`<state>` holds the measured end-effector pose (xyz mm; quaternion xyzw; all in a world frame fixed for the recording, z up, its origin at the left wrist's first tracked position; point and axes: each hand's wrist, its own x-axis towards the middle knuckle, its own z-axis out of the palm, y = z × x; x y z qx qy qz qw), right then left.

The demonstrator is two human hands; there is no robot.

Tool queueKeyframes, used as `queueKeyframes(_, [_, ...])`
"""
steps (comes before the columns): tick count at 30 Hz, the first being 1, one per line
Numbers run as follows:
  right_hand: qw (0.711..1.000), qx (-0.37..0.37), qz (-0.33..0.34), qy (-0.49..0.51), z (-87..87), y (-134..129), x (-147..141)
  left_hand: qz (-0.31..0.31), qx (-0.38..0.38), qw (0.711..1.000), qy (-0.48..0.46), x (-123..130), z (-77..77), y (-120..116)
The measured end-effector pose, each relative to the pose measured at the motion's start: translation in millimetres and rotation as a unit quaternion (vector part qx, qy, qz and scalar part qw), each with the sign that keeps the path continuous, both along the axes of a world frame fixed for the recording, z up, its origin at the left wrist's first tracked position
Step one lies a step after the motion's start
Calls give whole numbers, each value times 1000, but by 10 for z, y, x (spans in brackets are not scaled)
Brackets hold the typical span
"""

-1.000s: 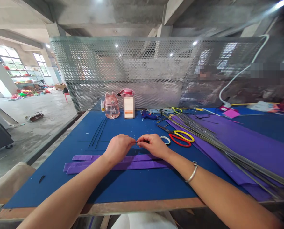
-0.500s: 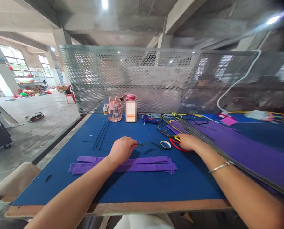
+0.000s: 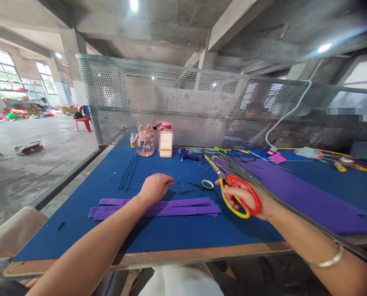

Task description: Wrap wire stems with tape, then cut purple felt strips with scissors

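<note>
Blue tabletop (image 3: 186, 234) bears a container (image 3: 166, 144), label blurred; right hand (image 3: 244, 195) grips scissors (image 3: 233, 179).

Those scissor handles (image 3: 255, 195) are shining like glossy plastic, purple strips (image 3: 186, 211) are looking clothy, blue tabletop (image 3: 183, 236) is looking matt.

A pink, eared bottle (image 3: 145, 144) stands before a perforated metal screen (image 3: 177, 109); floorward left, a red chair (image 3: 84, 123)

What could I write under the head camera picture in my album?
Right hand holding red-and-yellow scissors, left hand pinching a dark strip over a blue tabletop.
</note>
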<state>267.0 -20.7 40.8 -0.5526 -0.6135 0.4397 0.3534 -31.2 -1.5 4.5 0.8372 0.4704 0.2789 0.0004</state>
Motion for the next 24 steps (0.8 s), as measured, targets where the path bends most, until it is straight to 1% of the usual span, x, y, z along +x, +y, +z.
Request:
queueKeyframes(2, [991,-85,65,75,32,-316,-147,3,1,1000,2,9,15,-14])
queueKeyframes(5, [959,-200,146,141,24,-654,-324,0,4,1000,3,22,38,-38])
queueKeyframes(7, [934,-278,167,147,-2,-757,-388,-4,6,1000,-1,27,45,-48])
queueKeyframes(9, [923,-317,170,140,-32,-775,-424,-6,6,1000,-5,27,43,-48])
queueKeyframes(11, [925,-310,169,141,-55,-736,-459,-7,7,1000,-6,25,35,-43])
queueKeyframes(15, [947,-254,152,128,-78,-593,-559,-14,12,1000,2,21,17,-36])
queueKeyframes(18, [956,-223,148,117,-88,-508,-617,-17,14,1000,8,24,19,-40])
queueKeyframes(21, [965,-199,147,84,-95,-491,-619,-16,13,1000,12,29,23,-46])
queueKeyframes(24, [972,-187,135,38,-104,-506,-548,-15,12,1000,13,28,15,-51])
